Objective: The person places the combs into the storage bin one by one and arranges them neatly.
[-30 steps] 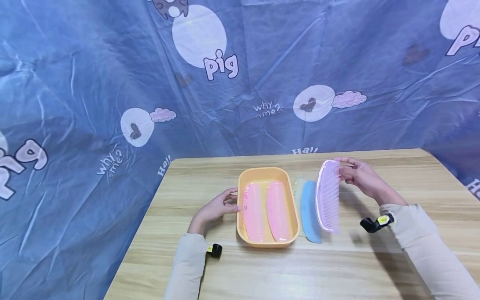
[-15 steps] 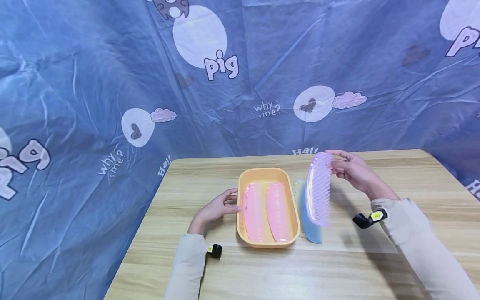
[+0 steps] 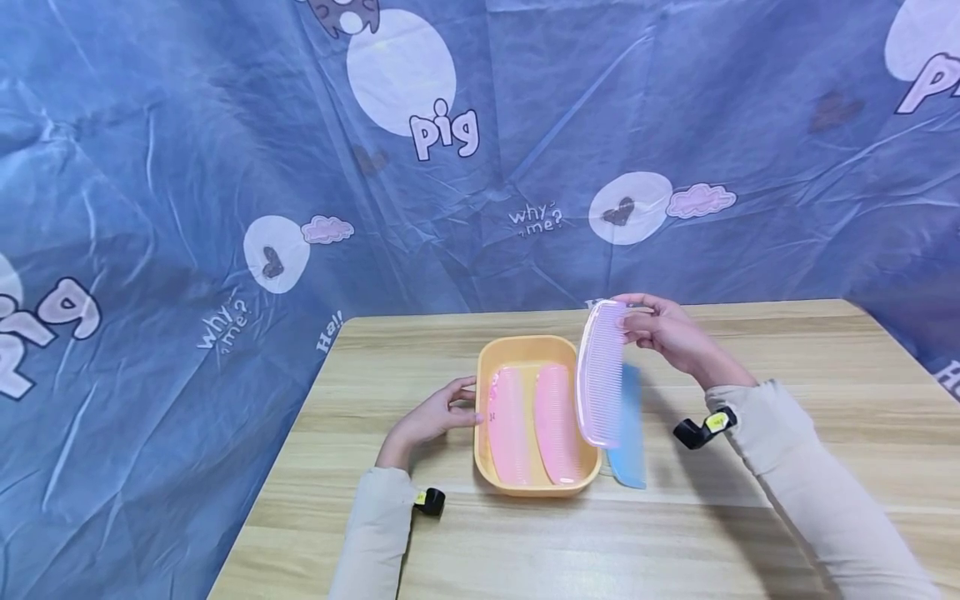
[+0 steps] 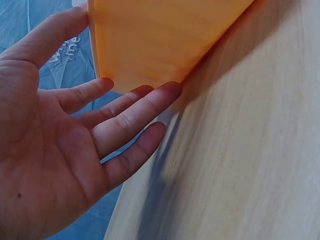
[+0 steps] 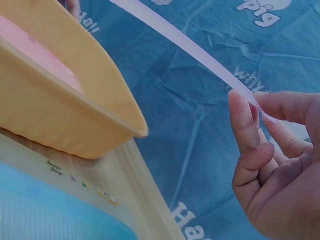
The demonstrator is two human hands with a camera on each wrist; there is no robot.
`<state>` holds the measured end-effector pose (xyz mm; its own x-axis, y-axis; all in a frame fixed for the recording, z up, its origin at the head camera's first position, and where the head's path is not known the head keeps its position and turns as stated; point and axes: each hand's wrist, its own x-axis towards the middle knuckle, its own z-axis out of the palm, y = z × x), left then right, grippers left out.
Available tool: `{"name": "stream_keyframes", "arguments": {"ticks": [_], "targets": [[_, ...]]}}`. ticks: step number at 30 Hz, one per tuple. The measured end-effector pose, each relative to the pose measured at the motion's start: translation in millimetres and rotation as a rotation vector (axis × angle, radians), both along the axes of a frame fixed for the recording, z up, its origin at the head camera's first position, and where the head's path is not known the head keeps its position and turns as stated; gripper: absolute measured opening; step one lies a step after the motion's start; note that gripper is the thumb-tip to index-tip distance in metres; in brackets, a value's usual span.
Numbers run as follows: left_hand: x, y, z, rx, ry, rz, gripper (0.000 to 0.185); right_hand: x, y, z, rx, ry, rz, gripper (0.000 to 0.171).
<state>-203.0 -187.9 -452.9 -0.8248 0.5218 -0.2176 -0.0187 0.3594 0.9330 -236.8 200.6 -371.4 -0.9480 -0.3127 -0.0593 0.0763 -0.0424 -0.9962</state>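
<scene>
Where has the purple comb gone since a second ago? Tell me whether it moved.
Yes. The purple comb, pinched by the right hand, moved left, from beyond the blue comb to over the orange tray's right rim.

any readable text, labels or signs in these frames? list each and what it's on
"pig" on the blue backdrop cloth, beside a white circle.
"why me?" on the same cloth, twice.
"Ha!!" on the cloth at the table edge, partly cut off.
Small coloured marks on the pale comb under the blue comb: too blurred to read.
</scene>
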Motion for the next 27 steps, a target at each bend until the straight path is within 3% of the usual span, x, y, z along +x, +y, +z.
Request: {"name": "stream_keyframes", "arguments": {"ticks": [17, 27], "targets": [[-1.5, -1.0, 2.5, -0.001, -0.006, -0.003, 0.074, -7.1, -27.2, -17.3, 0.049, -0.021, 0.043, 0.027], [-0.6, -1.8, 1.2, 0.008, 0.008, -0.014, 0.074, -4.9, -40.0, -31.1, 0.131, -0.014, 0.056, 0.039]]}}
